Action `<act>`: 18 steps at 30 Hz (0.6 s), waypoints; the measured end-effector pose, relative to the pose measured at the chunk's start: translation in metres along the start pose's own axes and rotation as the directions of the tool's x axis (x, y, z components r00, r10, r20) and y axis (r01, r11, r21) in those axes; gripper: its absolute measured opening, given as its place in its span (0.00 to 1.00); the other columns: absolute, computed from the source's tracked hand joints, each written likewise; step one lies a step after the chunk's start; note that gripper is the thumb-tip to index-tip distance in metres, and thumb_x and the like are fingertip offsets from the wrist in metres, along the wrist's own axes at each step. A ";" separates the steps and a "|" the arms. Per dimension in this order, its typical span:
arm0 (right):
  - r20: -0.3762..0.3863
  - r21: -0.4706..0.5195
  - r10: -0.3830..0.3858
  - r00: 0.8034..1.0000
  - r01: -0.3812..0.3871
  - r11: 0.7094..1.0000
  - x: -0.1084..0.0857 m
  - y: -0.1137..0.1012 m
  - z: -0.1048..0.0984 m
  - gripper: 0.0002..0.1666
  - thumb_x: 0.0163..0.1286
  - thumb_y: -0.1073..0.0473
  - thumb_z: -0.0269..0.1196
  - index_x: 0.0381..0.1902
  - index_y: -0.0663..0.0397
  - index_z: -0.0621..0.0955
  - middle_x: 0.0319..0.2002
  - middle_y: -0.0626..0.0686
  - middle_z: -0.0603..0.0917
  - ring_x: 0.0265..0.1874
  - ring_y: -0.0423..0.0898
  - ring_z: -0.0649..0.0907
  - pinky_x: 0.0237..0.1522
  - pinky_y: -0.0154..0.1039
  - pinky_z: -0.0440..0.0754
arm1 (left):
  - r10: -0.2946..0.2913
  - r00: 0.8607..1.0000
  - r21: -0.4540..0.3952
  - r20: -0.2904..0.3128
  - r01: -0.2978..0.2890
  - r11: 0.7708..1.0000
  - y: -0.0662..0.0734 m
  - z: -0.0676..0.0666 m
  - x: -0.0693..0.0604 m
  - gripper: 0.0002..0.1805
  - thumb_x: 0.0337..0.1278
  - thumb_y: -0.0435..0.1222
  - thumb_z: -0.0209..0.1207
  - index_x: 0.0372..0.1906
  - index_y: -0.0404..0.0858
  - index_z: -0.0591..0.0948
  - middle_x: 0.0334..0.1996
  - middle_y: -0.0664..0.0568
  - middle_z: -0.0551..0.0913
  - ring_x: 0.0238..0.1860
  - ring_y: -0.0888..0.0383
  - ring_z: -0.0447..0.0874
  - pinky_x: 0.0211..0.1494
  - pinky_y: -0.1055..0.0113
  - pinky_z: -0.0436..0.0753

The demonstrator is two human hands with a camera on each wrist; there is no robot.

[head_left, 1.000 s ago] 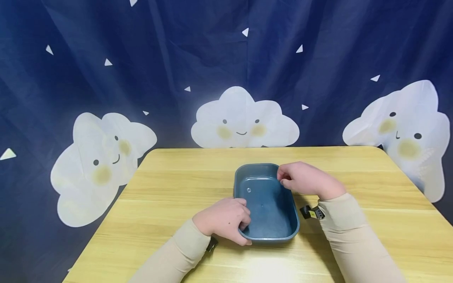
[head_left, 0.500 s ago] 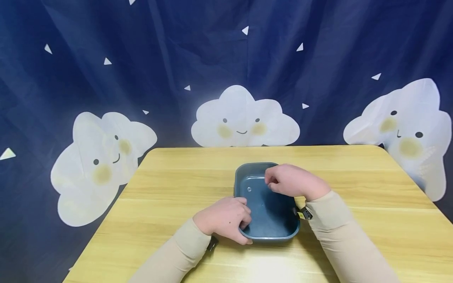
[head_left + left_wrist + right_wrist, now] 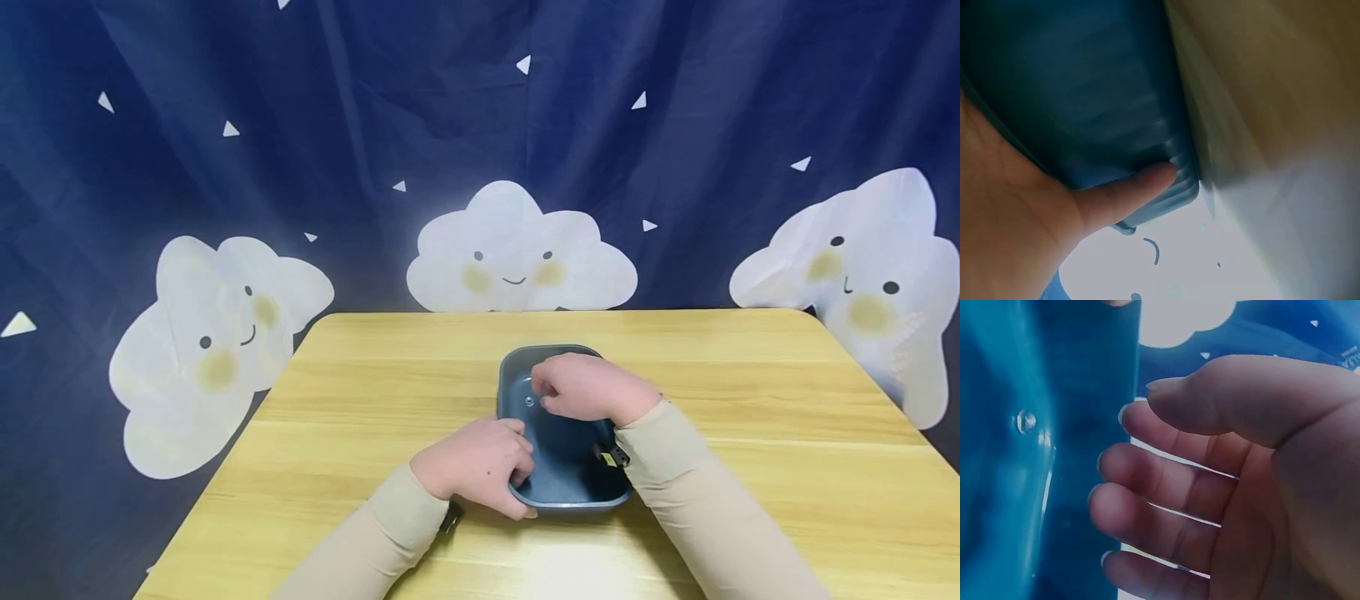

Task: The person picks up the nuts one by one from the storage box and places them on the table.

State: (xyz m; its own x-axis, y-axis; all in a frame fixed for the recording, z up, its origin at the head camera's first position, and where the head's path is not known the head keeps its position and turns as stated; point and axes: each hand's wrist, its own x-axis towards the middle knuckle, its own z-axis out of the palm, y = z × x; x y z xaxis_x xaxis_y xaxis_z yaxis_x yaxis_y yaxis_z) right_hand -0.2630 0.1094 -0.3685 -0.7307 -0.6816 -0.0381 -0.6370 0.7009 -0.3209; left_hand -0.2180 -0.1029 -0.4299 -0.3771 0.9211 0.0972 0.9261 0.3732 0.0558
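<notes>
A dark blue plastic tub (image 3: 577,505) with rounded corners stands on the wooden table. In the head view my left hand (image 3: 480,465) grips its near left rim, fingers curled inside and thumb outside; the left wrist view shows the thumb (image 3: 1125,197) against the ribbed outer wall. A small clear, shiny round bit, perhaps a bead (image 3: 529,402), lies on the tub floor toward the far left. My right hand (image 3: 588,387) hovers over the tub just right of it. Seen from the right wrist, its fingers (image 3: 1141,469) are loosely bent, the thumb apart, holding nothing.
Pale wood tabletop (image 3: 375,383) surrounds the tub on all sides. Behind the table hangs a dark blue curtain (image 3: 360,100) printed with white clouds. A small black wrist camera (image 3: 611,455) under the right sleeve hangs over the tub's right side.
My right hand has moved left from the tub's far right rim to above its inside, near the clear bit. The left hand and the tub have stayed in place.
</notes>
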 end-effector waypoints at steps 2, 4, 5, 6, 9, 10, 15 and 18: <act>0.001 -0.015 0.013 1.000 -0.013 1.000 0.004 -0.001 0.004 0.07 0.68 0.62 0.61 0.41 0.50 0.84 0.35 0.43 0.82 0.32 0.41 0.78 0.44 0.44 0.80 | -0.003 1.000 0.005 0.002 0.003 1.000 0.000 0.000 0.000 0.27 0.42 0.64 0.69 0.10 0.55 0.68 0.17 0.72 0.65 0.30 0.66 0.61 0.30 0.77 0.61; 0.003 -0.029 0.022 1.000 -0.022 0.999 0.007 -0.001 0.008 0.08 0.68 0.62 0.62 0.43 0.51 0.84 0.38 0.45 0.83 0.35 0.43 0.79 0.45 0.45 0.80 | -0.006 1.000 0.006 0.004 0.006 1.000 0.001 0.000 0.001 0.27 0.42 0.64 0.69 0.10 0.55 0.68 0.18 0.72 0.65 0.30 0.66 0.61 0.30 0.77 0.61; 0.007 -0.035 0.032 0.999 -0.032 0.999 0.009 -0.001 0.010 0.09 0.68 0.61 0.62 0.45 0.51 0.84 0.39 0.46 0.83 0.35 0.43 0.80 0.46 0.46 0.80 | -0.007 1.000 0.006 0.004 0.007 1.000 0.001 0.000 0.001 0.27 0.42 0.64 0.69 0.10 0.55 0.68 0.18 0.72 0.65 0.30 0.66 0.62 0.30 0.77 0.61; 0.014 -0.042 0.044 0.999 -0.043 0.998 0.010 -0.002 0.012 0.09 0.68 0.61 0.62 0.45 0.51 0.84 0.40 0.46 0.82 0.36 0.44 0.80 0.46 0.46 0.80 | -0.007 1.000 0.008 0.005 0.007 1.000 0.001 0.000 0.001 0.27 0.42 0.64 0.69 0.10 0.55 0.68 0.18 0.72 0.65 0.30 0.66 0.62 0.30 0.77 0.61; 0.031 -0.062 0.056 0.998 -0.054 0.997 0.013 -0.002 0.018 0.10 0.68 0.61 0.63 0.47 0.51 0.84 0.40 0.47 0.81 0.35 0.44 0.79 0.44 0.46 0.81 | -0.003 1.000 0.011 0.006 0.003 1.000 0.002 0.000 0.001 0.27 0.42 0.64 0.68 0.10 0.55 0.68 0.18 0.71 0.64 0.30 0.66 0.62 0.30 0.78 0.61; 0.036 -0.067 0.063 0.997 -0.060 0.996 0.014 -0.002 0.019 0.10 0.68 0.61 0.63 0.47 0.51 0.84 0.39 0.47 0.81 0.34 0.43 0.79 0.43 0.46 0.80 | -0.001 1.000 0.013 0.006 0.000 1.000 0.002 0.000 0.001 0.27 0.42 0.64 0.68 0.11 0.55 0.68 0.18 0.71 0.64 0.30 0.66 0.62 0.30 0.78 0.61; 0.034 -0.069 0.077 0.996 -0.075 0.995 0.018 -0.001 0.024 0.11 0.67 0.61 0.63 0.47 0.51 0.84 0.38 0.46 0.79 0.32 0.43 0.77 0.42 0.44 0.80 | 0.007 1.000 0.014 0.004 -0.007 1.000 0.001 -0.001 0.001 0.27 0.43 0.64 0.68 0.11 0.55 0.68 0.18 0.71 0.64 0.30 0.66 0.61 0.31 0.77 0.61; 0.042 -0.070 0.079 0.996 -0.076 0.995 0.020 0.000 0.027 0.11 0.67 0.61 0.63 0.46 0.51 0.84 0.39 0.47 0.80 0.34 0.44 0.78 0.42 0.45 0.80 | 0.008 1.000 0.015 0.004 -0.008 1.000 0.000 0.000 0.001 0.27 0.43 0.64 0.68 0.11 0.55 0.67 0.18 0.71 0.64 0.30 0.66 0.61 0.31 0.77 0.61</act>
State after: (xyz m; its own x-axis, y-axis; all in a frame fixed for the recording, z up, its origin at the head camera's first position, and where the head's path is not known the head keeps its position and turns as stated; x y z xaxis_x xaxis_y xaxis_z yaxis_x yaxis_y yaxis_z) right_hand -0.2705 0.0902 -0.3945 -0.7676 -0.6326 -0.1029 -0.5956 0.7633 -0.2502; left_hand -0.2181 -0.1017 -0.4294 -0.3700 0.9243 0.0937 0.9290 0.3678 0.0401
